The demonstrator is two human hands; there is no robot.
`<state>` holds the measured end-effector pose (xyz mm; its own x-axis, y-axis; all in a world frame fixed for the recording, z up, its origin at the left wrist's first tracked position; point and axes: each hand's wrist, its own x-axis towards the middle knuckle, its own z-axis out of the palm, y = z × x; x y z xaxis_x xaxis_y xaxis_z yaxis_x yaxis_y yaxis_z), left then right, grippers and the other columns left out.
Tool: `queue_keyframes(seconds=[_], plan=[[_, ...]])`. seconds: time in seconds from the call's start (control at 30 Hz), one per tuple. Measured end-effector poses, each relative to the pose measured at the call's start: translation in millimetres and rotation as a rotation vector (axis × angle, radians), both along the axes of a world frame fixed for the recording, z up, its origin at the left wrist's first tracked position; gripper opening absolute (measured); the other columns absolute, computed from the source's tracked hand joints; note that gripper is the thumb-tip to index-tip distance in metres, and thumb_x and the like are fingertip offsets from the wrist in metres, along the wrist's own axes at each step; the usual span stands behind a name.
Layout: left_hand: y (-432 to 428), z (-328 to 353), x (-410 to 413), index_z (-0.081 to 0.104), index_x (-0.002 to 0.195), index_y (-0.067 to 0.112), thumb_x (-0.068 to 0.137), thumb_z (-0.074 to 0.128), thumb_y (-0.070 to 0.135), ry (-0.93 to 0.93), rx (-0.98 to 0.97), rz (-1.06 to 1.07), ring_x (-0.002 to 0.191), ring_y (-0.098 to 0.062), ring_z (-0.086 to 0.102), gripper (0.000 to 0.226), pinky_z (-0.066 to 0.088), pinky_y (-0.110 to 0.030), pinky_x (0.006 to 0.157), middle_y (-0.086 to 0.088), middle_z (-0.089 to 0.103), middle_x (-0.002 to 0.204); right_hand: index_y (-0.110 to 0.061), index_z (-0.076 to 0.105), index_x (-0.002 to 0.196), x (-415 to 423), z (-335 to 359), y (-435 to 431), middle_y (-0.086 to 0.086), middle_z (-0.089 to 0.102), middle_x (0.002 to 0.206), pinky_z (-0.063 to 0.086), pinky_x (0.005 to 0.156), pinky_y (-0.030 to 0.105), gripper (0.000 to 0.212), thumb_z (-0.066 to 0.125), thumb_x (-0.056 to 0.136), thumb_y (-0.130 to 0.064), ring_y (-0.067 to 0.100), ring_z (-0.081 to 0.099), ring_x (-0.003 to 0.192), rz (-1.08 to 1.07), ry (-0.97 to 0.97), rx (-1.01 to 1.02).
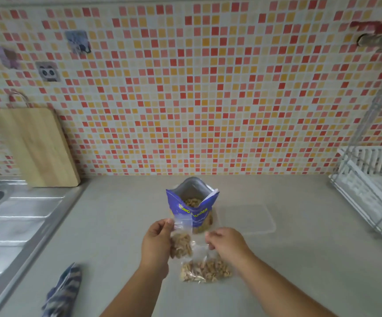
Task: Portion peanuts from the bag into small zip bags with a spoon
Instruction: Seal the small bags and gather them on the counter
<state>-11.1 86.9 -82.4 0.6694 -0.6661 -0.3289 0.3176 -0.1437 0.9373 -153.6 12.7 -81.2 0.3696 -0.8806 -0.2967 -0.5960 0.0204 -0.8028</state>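
Observation:
A blue peanut bag (191, 203) stands open at the middle of the counter, with peanuts visible inside. In front of it I hold up a small clear zip bag (182, 244) partly filled with peanuts. My left hand (156, 242) pinches its top left corner. At the bag's right edge, my right hand (225, 242) has its fingers curled on the plastic. Below the hands, another small zip bag of peanuts (204, 269) lies flat on the counter. No spoon is visible.
A clear plastic lid or container (251, 219) lies right of the blue bag. There is a steel sink and drainboard (9, 220) at left, a wooden cutting board (37, 147) against the tiled wall, a striped cloth (63, 291) at bottom left and a dish rack (372, 186) at right.

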Motion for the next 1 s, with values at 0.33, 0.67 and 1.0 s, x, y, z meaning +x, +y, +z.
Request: queue_keyframes(seconds=[0.33,0.67,1.0], plan=[[16.2,-84.1,38.6,0.065,0.09,0.011,0.093,0.054,0.018,-0.205,0.346,0.025,0.065,-0.018,0.057,0.014,0.041,-0.025,0.057,0.0,0.067,0.075,-0.014,0.06,0.116,47.1,-56.1,19.3,0.009,0.063,0.12,0.046,0.093,0.033,0.042,0.043,0.092,-0.044,0.028,0.056,0.116,0.216,0.636,-0.37],[13.5,-86.2,28.7,0.058,0.09,0.017,0.093,0.045,0.019,-0.352,0.417,-0.04,0.08,-0.025,0.062,0.014,0.049,-0.033,0.076,-0.003,0.069,0.084,-0.015,0.047,0.06,35.6,-50.9,17.1,0.004,0.057,0.063,0.043,0.057,0.024,0.026,0.056,0.083,-0.022,0.025,0.051,0.064,-0.142,-0.005,0.023],[14.3,-51.4,20.0,0.054,0.13,0.017,0.092,0.057,0.029,-0.689,0.369,-0.171,0.118,-0.023,0.052,0.04,0.037,-0.028,0.099,-0.006,0.058,0.129,-0.014,0.054,0.06,7.9,-23.1,19.7,0.007,0.058,0.058,0.035,0.038,0.017,0.029,0.059,0.087,-0.008,0.008,0.047,0.035,-0.102,-0.419,0.236]])
